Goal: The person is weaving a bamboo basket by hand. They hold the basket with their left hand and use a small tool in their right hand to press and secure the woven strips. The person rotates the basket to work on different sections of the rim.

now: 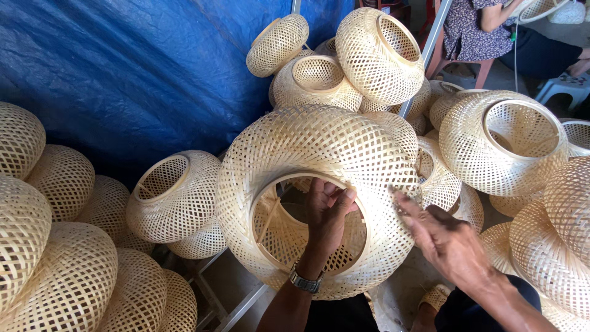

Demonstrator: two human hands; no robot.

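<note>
**Hands on a woven bamboo shade, head view**

Both forearms enter from the bottom edge. Left hand (329,212) wears a metal wristwatch (305,281) and reaches up through the round opening of a large woven bamboo shade (307,147). Its fingers (335,195) are curled over the upper inside of the opening's rim; the grip looks closed on the rim, thumb side partly hidden by the weave.

Right hand (445,243) lies against the outside of the same shade, on its right flank. Fingers are stretched out, nearly flat, tips touching the weave; they hold nothing.

Shade position: centre of view, tipped so that its opening faces the camera, just in front of the person's lap. A thin cross-stick shows inside the opening, lower left.

Surroundings:
- Pile of similar shades (378,52) stacked behind and above the held one.
- One shade with a wide opening (507,138) to the right, more at the right edge.
- A smaller shade (175,193) just left of the held one, opening turned up and left.
- Further shades heaped along the left edge (55,246).
- Blue tarp (123,67) hangs behind, upper left.
- Another person (485,27) in a patterned top sits at the top right, well apart.
- Metal frame bars show on the floor, lower left of centre.
</note>
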